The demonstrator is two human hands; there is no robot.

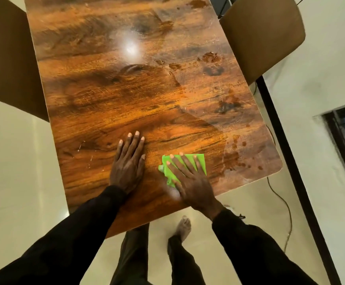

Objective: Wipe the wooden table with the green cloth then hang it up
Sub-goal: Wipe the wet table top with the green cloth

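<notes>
Pressing the green cloth (202, 161) flat onto the wooden counter (126, 89) with the right hand (190, 182), fingers straight and spread, close to the near right corner. Resting the left hand (128, 167) just beside it, palm down, fingers straight, holding nothing. Dark stains (233, 159) along the right edge.

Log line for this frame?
phase: wiping | right hand: pressing folded green cloth | left hand: flat on brown wooden table | cloth hung: no
</notes>
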